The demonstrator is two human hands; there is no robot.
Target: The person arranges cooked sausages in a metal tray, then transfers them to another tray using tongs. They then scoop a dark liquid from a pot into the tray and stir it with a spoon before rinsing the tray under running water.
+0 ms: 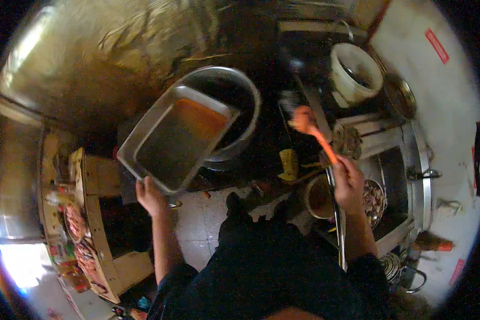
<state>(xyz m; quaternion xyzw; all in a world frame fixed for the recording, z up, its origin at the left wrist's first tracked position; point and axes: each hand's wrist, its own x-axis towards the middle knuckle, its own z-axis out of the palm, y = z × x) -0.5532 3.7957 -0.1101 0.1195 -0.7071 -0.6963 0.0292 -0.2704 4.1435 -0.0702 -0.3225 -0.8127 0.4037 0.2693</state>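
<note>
My left hand grips the near corner of a rectangular metal pan. The pan's far end overlaps a large round metal pot. Something orange-brown shows at that end, and I cannot tell whether it is liquid or reflection. In my right hand is an orange utensil, perhaps a brush, held by its handle. Its head is blurred and points away from me, to the right of the pan. Below that head stands a yellowish cylinder-shaped thing.
On the right are a sink, a bowl of pieces of food, a round brown-filled container and a pale bucket. A wooden table on the left bears plates of what looks like raw meat. Crumpled foil-like sheeting covers the wall ahead.
</note>
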